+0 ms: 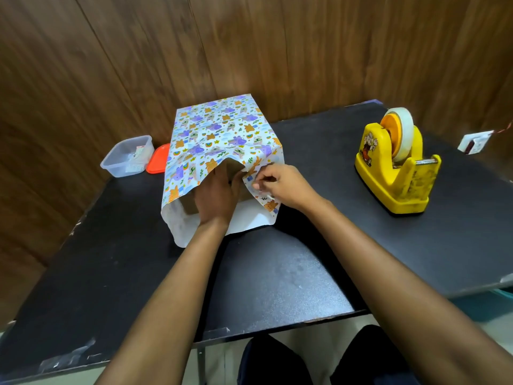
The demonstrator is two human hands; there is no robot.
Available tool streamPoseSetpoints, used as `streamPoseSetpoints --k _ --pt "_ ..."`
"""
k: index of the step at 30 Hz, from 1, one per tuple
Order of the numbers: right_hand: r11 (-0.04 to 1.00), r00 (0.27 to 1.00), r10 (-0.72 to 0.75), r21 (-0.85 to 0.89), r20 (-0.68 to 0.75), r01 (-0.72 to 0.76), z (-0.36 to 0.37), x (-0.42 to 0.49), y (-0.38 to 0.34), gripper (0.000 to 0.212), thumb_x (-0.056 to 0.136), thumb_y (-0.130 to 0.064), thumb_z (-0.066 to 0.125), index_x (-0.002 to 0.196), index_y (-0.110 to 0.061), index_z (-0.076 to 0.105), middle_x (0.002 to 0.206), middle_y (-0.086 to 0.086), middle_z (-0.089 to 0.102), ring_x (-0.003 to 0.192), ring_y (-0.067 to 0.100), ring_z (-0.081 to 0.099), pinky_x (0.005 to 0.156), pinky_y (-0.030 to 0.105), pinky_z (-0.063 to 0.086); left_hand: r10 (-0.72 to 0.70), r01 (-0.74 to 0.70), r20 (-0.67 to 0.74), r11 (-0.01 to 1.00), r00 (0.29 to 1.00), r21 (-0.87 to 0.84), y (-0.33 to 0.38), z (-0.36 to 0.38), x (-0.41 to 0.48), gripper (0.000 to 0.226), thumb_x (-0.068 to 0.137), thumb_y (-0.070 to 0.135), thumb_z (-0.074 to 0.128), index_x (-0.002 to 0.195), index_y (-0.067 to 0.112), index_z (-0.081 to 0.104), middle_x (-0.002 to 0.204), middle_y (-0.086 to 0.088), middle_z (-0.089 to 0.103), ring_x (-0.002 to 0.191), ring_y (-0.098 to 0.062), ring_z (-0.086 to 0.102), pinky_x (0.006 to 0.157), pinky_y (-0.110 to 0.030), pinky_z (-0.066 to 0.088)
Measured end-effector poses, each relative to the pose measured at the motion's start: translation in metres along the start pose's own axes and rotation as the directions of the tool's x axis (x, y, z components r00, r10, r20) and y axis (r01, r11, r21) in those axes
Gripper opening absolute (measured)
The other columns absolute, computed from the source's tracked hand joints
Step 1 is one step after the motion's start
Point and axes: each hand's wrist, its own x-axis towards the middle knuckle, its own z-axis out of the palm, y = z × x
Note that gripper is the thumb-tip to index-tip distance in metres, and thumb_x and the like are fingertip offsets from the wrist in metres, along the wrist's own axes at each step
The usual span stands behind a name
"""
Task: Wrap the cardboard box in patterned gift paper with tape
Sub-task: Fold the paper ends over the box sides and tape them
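A brown cardboard box sat toward the far middle of a black matte table. White gift paper printed with purple, orange and green cartoon figures was draped over its top and sides, but the near end was not yet closed and bare cardboard showed there. The person's left hand lay flat against that open end, fingers straight and reaching up beneath the overhanging sheet, gripping nothing. It appeared to brace the box and keep the top flap off the face while the side was folded in. The right hand pinched the right-hand flap of the paper between thumb and fingertips, as if to draw it across the end face. A small pale sliver showed under those fingers, but whether it was tape could not be told. The paper's white underside spread on the table below both wrists, a flap seemingly left for a later fold. A yellow plastic tape dispenser carrying a roll of pale tape stood well apart to the right, apparently within the right arm's reach, with nothing between it and the box. To the left, just beside the draped paper, were a clear plastic tub and an orange-red lid, close enough that the left flap might brush them. Wood-grain panelling backed the table, and a white wall fitting hung at far right.
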Motion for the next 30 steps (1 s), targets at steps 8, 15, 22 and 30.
streamPoseSetpoints --k 8,15,22,30 --pt "0.981 1.0 0.001 -0.194 0.017 0.003 0.014 0.009 -0.003 0.012 0.089 -0.024 0.059 0.092 -0.019 0.07 0.098 -0.002 0.066 0.094 0.02 0.059 0.077 0.032 0.048 0.004 -0.004 -0.008 1.0 1.0 -0.031 -0.006 0.002 0.0 0.039 0.073 0.031 0.071 0.093 -0.003 0.064 0.092 -0.023 0.068 0.083 -0.039 0.067 0.06 -0.039 0.055" --pt "0.914 0.993 0.019 -0.4 -0.116 -0.064 0.024 0.007 -0.015 0.024 0.096 -0.029 0.047 0.106 -0.018 0.067 0.105 0.007 0.066 0.098 0.029 0.058 0.074 0.031 0.044 0.028 -0.028 -0.028 1.0 0.999 -0.013 -0.009 0.002 0.002 0.042 0.074 0.034 0.068 0.096 -0.002 0.065 0.094 -0.022 0.068 0.085 -0.039 0.067 0.062 -0.038 0.055" --pt "0.884 0.971 0.063 -0.439 -0.233 -0.162 0.039 0.007 -0.025 0.03 0.098 -0.03 0.042 0.112 -0.015 0.064 0.106 0.01 0.066 0.099 0.032 0.06 0.075 0.032 0.043 0.05 -0.052 -0.05 0.998 0.997 -0.024 -0.008 -0.001 0.003 0.04 0.071 0.032 0.071 0.093 -0.001 0.065 0.09 -0.02 0.069 0.081 -0.037 0.068 0.059 -0.036 0.055" --pt "0.863 0.933 0.173 -0.408 -0.315 -0.298 0.046 0.011 -0.025 0.032 0.099 -0.03 0.042 0.109 -0.006 0.06 0.105 0.012 0.067 0.1 0.032 0.062 0.076 0.031 0.044 0.009 -0.007 0.02 0.997 1.0 -0.076 -0.006 -0.001 0.001 0.039 0.074 0.032 0.07 0.092 -0.003 0.065 0.09 -0.022 0.069 0.081 -0.039 0.068 0.057 -0.04 0.054"
